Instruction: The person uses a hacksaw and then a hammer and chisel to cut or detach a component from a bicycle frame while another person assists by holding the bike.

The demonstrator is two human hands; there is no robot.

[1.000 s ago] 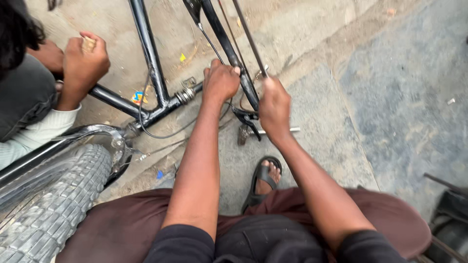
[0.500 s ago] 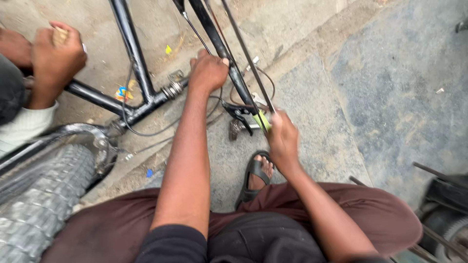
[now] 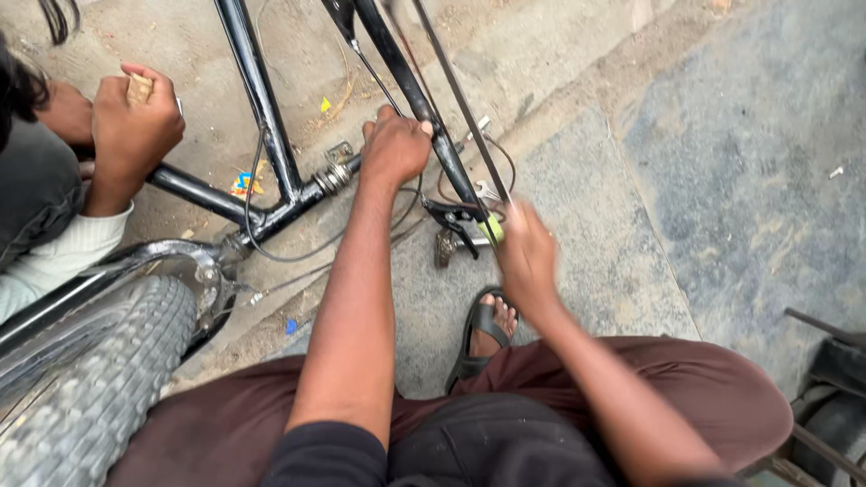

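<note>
A black bicycle frame (image 3: 262,108) lies over the ground in front of me. My left hand (image 3: 395,144) is closed around one of its black tubes (image 3: 410,86). My right hand (image 3: 528,257), blurred by motion, grips a tool with a yellow-green handle (image 3: 492,229) beside the black metal part (image 3: 456,221) low on the frame. A thin rod (image 3: 456,99) runs down to that spot. My sandalled foot (image 3: 487,325) rests just below my right hand.
A grey knobbly tyre (image 3: 81,397) and its mudguard (image 3: 162,257) fill the lower left. Another person's hand (image 3: 131,126) holds the frame at the left, with a white sleeve (image 3: 54,257) below. Loose cables (image 3: 298,252) trail on the concrete. Dark metal objects (image 3: 830,361) stand at the right edge.
My right hand has slid down from the tube to the metal part, now holding the yellow-green tool. My left hand stays on the tube. The view has shifted slightly.
</note>
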